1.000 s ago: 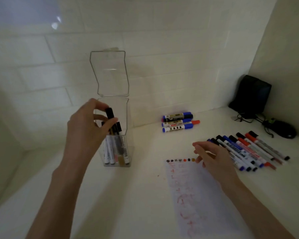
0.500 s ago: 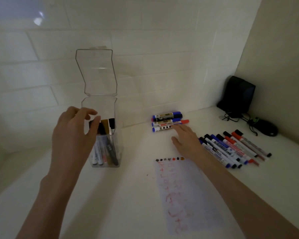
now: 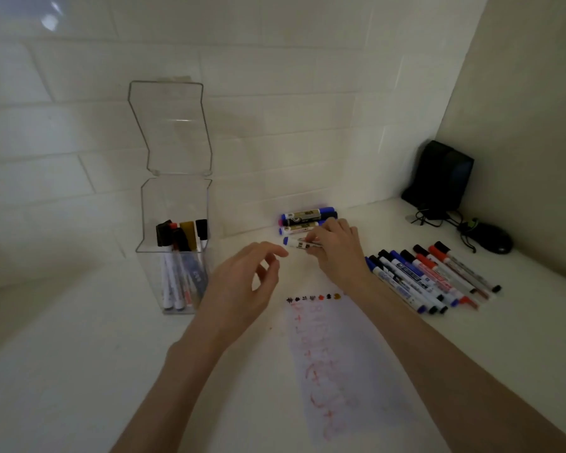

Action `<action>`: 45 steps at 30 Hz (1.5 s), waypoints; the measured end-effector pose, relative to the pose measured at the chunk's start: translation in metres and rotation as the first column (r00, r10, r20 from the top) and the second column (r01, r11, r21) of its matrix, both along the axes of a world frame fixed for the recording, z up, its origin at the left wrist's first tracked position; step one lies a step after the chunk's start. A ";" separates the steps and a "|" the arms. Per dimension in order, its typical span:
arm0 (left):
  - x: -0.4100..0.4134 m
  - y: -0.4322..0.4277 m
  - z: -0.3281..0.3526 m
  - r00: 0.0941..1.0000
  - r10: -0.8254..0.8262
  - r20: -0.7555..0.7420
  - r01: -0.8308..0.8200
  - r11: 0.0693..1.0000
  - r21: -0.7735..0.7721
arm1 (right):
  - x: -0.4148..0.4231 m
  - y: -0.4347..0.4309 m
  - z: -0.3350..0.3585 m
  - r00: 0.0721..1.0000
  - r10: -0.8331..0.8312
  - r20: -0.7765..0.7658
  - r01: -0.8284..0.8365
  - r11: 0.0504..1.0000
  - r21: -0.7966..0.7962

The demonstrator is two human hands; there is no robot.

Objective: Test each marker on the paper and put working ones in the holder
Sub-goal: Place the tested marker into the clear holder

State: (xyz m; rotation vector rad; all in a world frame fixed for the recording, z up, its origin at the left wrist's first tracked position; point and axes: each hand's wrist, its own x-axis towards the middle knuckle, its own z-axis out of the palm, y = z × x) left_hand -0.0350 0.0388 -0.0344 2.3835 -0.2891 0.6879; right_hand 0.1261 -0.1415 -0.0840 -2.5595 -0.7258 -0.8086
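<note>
Head view: the right hand (image 3: 335,253) curls its fingertips round a blue-capped marker (image 3: 295,243), which lies level just in front of the small pile of markers (image 3: 303,217) at the tiled wall (image 3: 307,125). The left hand (image 3: 242,286) hovers just beside it, fingers loosely bent, holding nothing. Bare counter (image 3: 79,371) lies between the hands and the clear holder (image 3: 174,204), lid raised against the wall, markers standing inside. The paper (image 3: 347,354) starts just below both hands, and a row of markers (image 3: 432,279) lies at its right edge.
</note>
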 end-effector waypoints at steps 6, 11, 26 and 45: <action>0.025 -0.033 -0.024 0.970 -0.041 -0.240 0.006 0.990 -0.143 | -0.069 -0.018 0.045 0.766 0.385 -0.515 0.188 0.632 0.752; 0.029 -0.055 -0.028 0.961 -0.116 -0.250 0.077 0.984 -0.161 | -0.111 -0.031 0.047 0.706 0.491 -0.510 0.315 0.426 0.848; 0.021 -0.053 -0.005 0.725 -0.539 -0.429 0.356 0.826 -0.437 | -0.129 -0.050 0.051 0.739 0.430 -0.520 0.211 0.585 0.783; 0.010 0.012 -0.040 0.871 -0.006 -0.492 0.006 1.000 -0.001 | -0.111 -0.056 0.042 0.727 0.394 -0.562 0.342 0.502 0.794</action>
